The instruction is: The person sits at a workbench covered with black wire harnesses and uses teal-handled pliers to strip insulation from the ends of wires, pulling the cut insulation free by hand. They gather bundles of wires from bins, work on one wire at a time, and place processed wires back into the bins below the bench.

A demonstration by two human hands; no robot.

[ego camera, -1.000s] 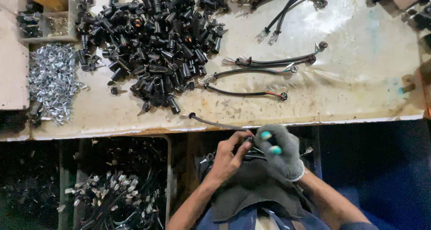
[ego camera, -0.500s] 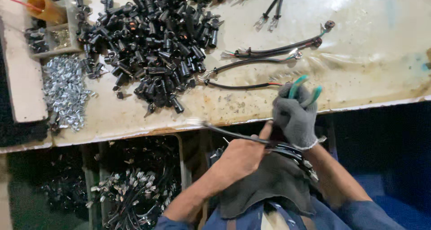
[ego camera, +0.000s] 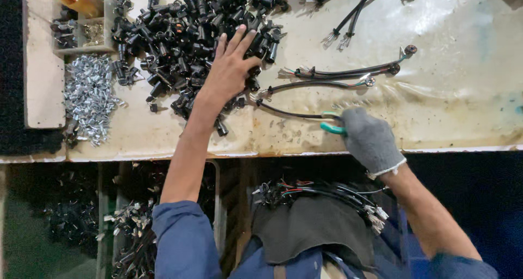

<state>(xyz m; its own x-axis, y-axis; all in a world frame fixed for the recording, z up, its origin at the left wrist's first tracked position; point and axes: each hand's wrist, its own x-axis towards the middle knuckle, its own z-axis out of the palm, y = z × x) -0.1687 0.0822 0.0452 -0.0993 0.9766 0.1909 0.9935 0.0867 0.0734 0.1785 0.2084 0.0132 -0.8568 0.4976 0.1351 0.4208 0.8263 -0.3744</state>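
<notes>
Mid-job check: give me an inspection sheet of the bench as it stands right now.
Surface: pale, stained bench top.
Job's things: heap of black connector caps; black wire lead lying at the right hand.
Clutter: pile of silver metal clips; small parts tray.
Grippers: bare left hand spread on the caps; gloved right hand on the bench edge, green fingertips at the lead.
Cables: finished leads laid beside the heap; wire bundle on the lap.
Surroundings: bins of parts under the bench.
</notes>
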